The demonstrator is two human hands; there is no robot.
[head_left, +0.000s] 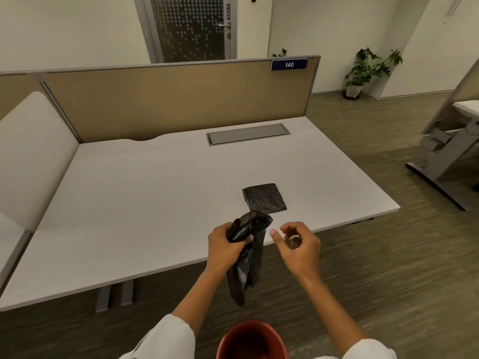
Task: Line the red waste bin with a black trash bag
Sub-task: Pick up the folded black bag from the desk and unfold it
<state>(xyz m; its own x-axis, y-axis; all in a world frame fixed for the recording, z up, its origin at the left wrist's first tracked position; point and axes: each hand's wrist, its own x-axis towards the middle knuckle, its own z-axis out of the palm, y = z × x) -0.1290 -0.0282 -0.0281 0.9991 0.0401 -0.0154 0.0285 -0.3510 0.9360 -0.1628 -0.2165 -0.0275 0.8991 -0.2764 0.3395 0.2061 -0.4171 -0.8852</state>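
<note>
Black and crinkly, the trash bag (245, 257) hangs from the left hand (225, 244), which squeezes its bunched top just past the desk's near edge. The right hand (298, 244) is close beside it, fingers curled and holding nothing. Down low sits the red waste bin (251, 340), with no bag in it yet. A folded black bag (264, 198) lies flat on the white desk (155, 190).

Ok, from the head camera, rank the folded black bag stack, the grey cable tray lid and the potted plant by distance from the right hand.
1. Folded black bag stack: on the desk, just beyond the right hand.
2. Grey cable tray lid: at the desk's back edge.
3. Potted plant: on the floor, far right.
</note>
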